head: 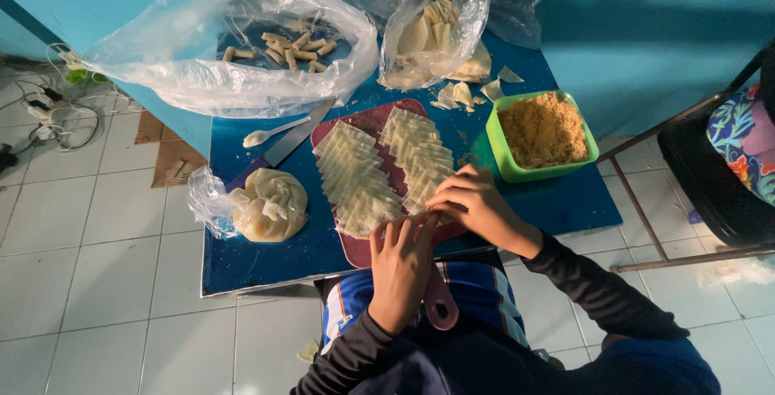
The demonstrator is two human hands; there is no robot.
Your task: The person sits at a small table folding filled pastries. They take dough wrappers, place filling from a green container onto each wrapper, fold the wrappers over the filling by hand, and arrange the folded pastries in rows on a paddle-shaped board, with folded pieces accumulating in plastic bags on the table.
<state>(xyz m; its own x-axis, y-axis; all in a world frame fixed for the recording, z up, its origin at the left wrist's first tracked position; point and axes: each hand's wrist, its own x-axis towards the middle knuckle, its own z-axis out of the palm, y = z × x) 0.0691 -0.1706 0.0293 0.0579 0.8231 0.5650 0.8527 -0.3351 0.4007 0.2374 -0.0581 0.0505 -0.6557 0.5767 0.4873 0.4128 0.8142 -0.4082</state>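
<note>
On the blue tabletop [557, 205] lie two clear bags, left and right behind the one red cutting board [367, 124]. On it, two rows of pale wrappers [355, 173]. One green bowl [504, 161] sits right. Our left hand [400, 270] and right hand [472, 201] pinch a wrapper at the board's near end; we keep each grip light, lifting just one sheet.

Both hands meet close together, fingers bent downward. The left hand [401, 262] lies flat, knuckles up. The right hand [472, 201] curls, fingertips touching the left's.
</note>
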